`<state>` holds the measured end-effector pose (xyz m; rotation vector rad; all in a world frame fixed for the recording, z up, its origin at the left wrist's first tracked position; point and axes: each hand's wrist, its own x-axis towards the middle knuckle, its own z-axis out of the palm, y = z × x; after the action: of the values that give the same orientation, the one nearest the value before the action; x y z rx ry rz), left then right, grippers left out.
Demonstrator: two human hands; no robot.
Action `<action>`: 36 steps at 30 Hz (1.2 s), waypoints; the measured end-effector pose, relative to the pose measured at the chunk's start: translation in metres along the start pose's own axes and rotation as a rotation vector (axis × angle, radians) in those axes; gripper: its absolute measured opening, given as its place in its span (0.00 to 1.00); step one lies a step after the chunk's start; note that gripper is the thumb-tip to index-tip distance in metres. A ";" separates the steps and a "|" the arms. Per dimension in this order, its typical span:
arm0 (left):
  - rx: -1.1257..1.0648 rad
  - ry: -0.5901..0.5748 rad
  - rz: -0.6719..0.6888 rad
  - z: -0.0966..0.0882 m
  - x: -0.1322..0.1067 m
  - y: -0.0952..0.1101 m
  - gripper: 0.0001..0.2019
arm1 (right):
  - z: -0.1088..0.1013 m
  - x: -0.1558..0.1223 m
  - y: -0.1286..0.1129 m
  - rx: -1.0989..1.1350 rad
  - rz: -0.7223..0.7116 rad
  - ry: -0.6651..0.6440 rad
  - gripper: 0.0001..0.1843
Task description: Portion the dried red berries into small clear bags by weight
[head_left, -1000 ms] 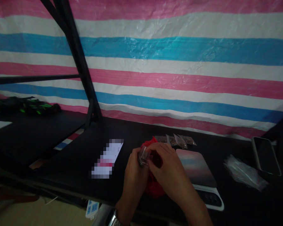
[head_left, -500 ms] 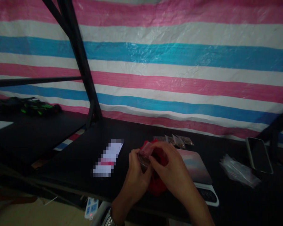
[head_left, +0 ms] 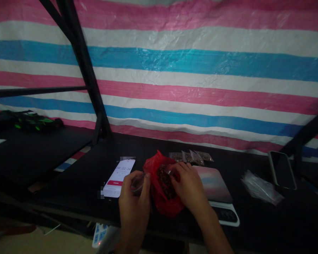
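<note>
A red plastic bag [head_left: 172, 209] stands open on the black table, with dark brown, grainy or leafy bits [head_left: 164, 181] inside. My left hand [head_left: 135, 197] is closed around a small clear plastic bag [head_left: 137, 184] just left of the red bag. Over the red bag's mouth, my right hand [head_left: 189, 187] reaches in from the right with its fingers curled. A small shiny bit shows at its fingertips, too blurred to name. Behind the red bag lie several filled small clear bags [head_left: 193, 157].
A digital scale [head_left: 214, 187] with a pinkish plate sits right of the red bag. Farther right are a stack of clear bags [head_left: 261, 187] and a dark-screened phone [head_left: 283, 170]. On the left lies a phone showing a timer [head_left: 119, 178]. A black frame post [head_left: 88, 77] rises behind.
My hands have moved apart from working together on the small bag. My left hand went left with it; my right hand is now in the red bag's mouth. The view shifted slightly.
</note>
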<state>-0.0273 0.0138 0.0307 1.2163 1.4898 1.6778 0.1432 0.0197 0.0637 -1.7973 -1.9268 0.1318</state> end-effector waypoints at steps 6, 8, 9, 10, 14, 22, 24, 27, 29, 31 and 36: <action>-0.008 -0.139 -0.122 0.010 -0.022 0.006 0.24 | 0.019 0.019 -0.001 -0.209 0.063 0.023 0.17; -0.056 -0.164 -0.149 0.015 -0.021 0.006 0.23 | 0.021 0.023 -0.002 -0.206 0.072 0.003 0.16; -0.077 -0.167 -0.162 0.018 -0.020 0.006 0.23 | 0.022 0.023 -0.004 -0.187 0.076 -0.006 0.15; -0.094 -0.163 -0.170 0.020 -0.019 0.005 0.22 | 0.022 0.023 -0.005 -0.155 0.077 -0.015 0.14; -0.152 -0.114 -0.170 0.025 -0.011 0.001 0.22 | 0.021 0.020 -0.010 0.055 0.073 -0.071 0.07; -0.216 -0.085 0.064 0.012 0.008 -0.001 0.24 | 0.014 0.005 0.007 0.237 0.050 0.068 0.14; -0.144 -0.092 0.244 0.010 0.006 -0.005 0.26 | 0.002 -0.003 0.005 0.374 0.001 0.097 0.12; 0.000 -0.090 0.457 0.009 -0.004 -0.017 0.35 | -0.020 -0.016 -0.007 0.674 -0.059 -0.123 0.08; 0.054 -0.165 0.515 0.008 -0.011 -0.025 0.38 | -0.028 -0.022 -0.018 0.774 -0.055 -0.254 0.11; 0.082 -0.265 0.543 0.006 -0.017 -0.030 0.40 | -0.028 -0.024 -0.028 0.779 -0.025 -0.241 0.09; 0.067 -0.335 0.586 0.001 -0.020 -0.025 0.41 | -0.027 -0.014 -0.024 0.813 0.055 0.021 0.08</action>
<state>-0.0217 0.0016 0.0014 1.9990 1.0472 1.6583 0.1326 -0.0042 0.0931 -1.2766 -1.4781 0.7859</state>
